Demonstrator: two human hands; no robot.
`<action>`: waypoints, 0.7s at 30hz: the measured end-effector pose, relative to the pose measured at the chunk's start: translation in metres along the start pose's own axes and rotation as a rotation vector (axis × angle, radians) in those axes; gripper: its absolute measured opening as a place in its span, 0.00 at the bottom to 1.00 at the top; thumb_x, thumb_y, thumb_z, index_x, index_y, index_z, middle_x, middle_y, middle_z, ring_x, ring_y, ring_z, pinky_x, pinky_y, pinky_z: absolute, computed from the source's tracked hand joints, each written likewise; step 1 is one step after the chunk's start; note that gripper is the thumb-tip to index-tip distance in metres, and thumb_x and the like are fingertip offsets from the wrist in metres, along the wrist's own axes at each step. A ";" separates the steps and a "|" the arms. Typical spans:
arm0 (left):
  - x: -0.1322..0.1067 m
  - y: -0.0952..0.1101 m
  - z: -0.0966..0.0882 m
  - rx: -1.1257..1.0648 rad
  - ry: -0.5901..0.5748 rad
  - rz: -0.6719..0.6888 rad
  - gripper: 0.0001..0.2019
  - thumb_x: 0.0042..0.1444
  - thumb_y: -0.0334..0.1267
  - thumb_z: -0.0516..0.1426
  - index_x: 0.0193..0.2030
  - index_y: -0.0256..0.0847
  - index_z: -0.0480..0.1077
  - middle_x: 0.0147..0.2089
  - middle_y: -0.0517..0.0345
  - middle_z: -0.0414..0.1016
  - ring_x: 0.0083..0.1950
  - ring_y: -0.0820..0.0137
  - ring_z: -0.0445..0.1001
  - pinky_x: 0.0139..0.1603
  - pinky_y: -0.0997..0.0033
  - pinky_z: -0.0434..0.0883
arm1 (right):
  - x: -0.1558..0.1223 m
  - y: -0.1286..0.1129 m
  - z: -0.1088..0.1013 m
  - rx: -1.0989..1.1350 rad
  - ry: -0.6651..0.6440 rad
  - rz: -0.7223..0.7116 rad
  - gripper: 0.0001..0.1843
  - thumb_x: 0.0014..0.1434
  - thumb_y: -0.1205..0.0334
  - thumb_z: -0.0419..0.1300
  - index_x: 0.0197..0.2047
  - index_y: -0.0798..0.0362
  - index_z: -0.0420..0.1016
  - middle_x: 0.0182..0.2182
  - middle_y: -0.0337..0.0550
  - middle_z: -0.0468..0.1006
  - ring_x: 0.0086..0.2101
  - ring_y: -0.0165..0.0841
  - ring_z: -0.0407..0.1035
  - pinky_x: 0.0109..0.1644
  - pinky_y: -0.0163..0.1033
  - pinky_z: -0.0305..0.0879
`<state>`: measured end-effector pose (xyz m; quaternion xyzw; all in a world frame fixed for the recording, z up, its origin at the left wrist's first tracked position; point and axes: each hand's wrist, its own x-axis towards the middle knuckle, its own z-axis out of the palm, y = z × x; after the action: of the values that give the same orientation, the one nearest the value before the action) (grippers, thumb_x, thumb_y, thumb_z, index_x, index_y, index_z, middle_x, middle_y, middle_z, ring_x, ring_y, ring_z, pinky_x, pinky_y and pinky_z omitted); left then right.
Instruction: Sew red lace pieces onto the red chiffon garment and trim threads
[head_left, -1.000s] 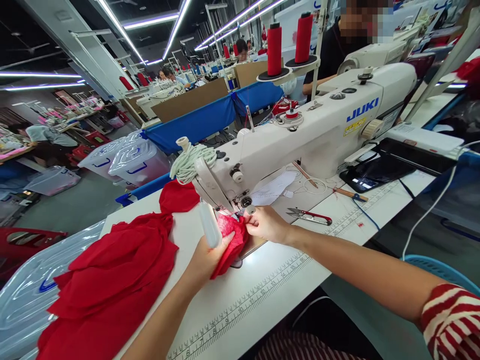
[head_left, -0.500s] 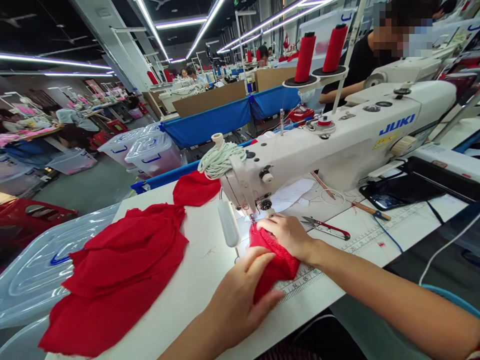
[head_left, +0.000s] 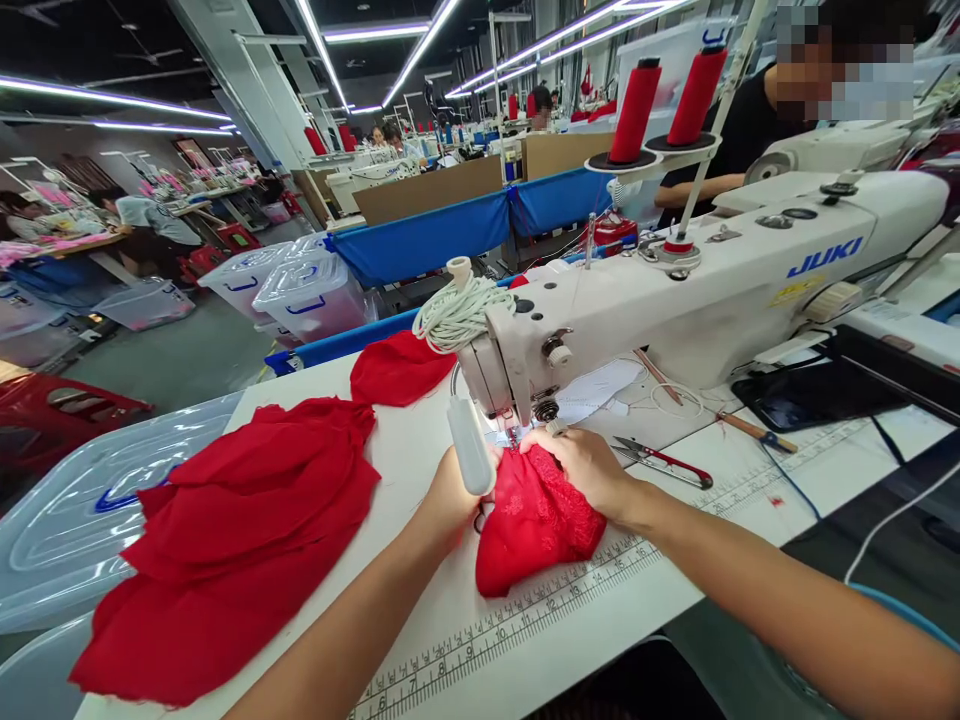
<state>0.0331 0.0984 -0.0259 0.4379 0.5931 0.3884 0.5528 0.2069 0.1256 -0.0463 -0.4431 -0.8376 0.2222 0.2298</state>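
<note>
A red lace-trimmed piece of fabric [head_left: 525, 530] lies bunched under the needle end of the white JUKI sewing machine [head_left: 675, 290]. With its fingers pressed on the fabric's upper right, close to the presser foot, my right hand [head_left: 589, 470] grips the cloth. My left hand [head_left: 450, 490] is at the fabric's left edge beside the needle; a pale lamp [head_left: 471, 450] covers most of its fingers, so their hold is hidden. Thread snips [head_left: 667, 465] with a red handle lie right of my right hand.
A large pile of red cloth [head_left: 255, 540] covers the table's left side, with a smaller red piece [head_left: 401, 365] behind it. Printed ruler markings [head_left: 480, 650] run along the front edge. Two red thread cones [head_left: 634, 112] stand behind the machine, near a co-worker [head_left: 750, 130].
My left hand has moved from the front of the fabric up to its left edge, behind the lamp. The fabric now lies spread more openly toward me. The view has shifted slightly.
</note>
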 end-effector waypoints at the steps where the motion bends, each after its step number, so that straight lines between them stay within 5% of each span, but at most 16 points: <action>1: 0.001 0.000 0.001 -0.048 -0.008 -0.019 0.16 0.39 0.46 0.65 0.21 0.41 0.62 0.16 0.66 0.59 0.17 0.75 0.58 0.18 0.75 0.54 | 0.000 0.000 -0.001 0.014 -0.001 0.004 0.15 0.55 0.70 0.56 0.44 0.48 0.75 0.29 0.35 0.77 0.28 0.30 0.68 0.31 0.31 0.55; 7: 0.012 -0.008 0.003 -0.224 0.016 -0.080 0.22 0.34 0.46 0.70 0.34 0.40 0.68 0.26 0.60 0.73 0.26 0.70 0.70 0.27 0.71 0.68 | 0.001 0.001 0.001 -0.005 0.016 -0.006 0.16 0.58 0.72 0.53 0.45 0.47 0.75 0.33 0.37 0.79 0.32 0.32 0.70 0.34 0.32 0.58; 14: 0.013 0.001 -0.003 -0.189 -0.132 -0.241 0.17 0.32 0.36 0.71 0.18 0.36 0.67 0.10 0.67 0.57 0.13 0.84 0.48 0.14 0.80 0.41 | 0.001 0.000 0.002 -0.057 0.008 -0.022 0.13 0.58 0.70 0.55 0.43 0.46 0.75 0.33 0.35 0.78 0.31 0.31 0.69 0.30 0.32 0.53; 21: 0.008 0.015 0.006 -0.340 -0.212 -0.332 0.24 0.35 0.37 0.70 0.15 0.38 0.55 0.12 0.71 0.51 0.15 0.87 0.44 0.14 0.85 0.41 | 0.003 -0.006 -0.002 -0.089 -0.030 -0.005 0.10 0.57 0.68 0.55 0.40 0.49 0.75 0.27 0.35 0.75 0.27 0.30 0.66 0.27 0.32 0.51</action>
<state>0.0403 0.1112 -0.0146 0.2733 0.5219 0.3385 0.7337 0.2032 0.1251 -0.0408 -0.4475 -0.8511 0.1907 0.1976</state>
